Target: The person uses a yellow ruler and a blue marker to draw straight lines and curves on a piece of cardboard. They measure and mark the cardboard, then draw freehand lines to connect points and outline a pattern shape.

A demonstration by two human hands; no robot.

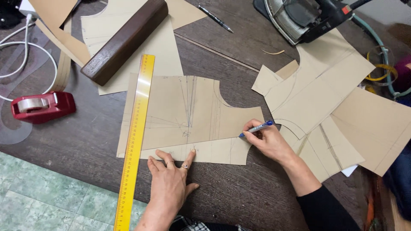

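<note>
A tan paper pattern piece (188,115) with many pencil lines lies flat in the middle of the dark wooden table (85,145). The left hand (171,179) rests on the lower edge of this piece, palm down and fingers spread, and it presses the paper on the table. The right hand (267,141) is at the right lower corner of the same piece. Its fingers are closed around a blue pen (256,128), and the tip of the pen touches the paper near the edge. So the pattern piece is in front of both hands, with the left hand below it and the right hand at its right side.

A long yellow ruler (135,137) lies over the left edge of the piece, just beside the left hand. Further left is a red tape dispenser (40,107). A dark wooden block (124,40) lies on another paper sheet above. More cut paper pieces (325,98) lie at the right, near an iron (299,17).
</note>
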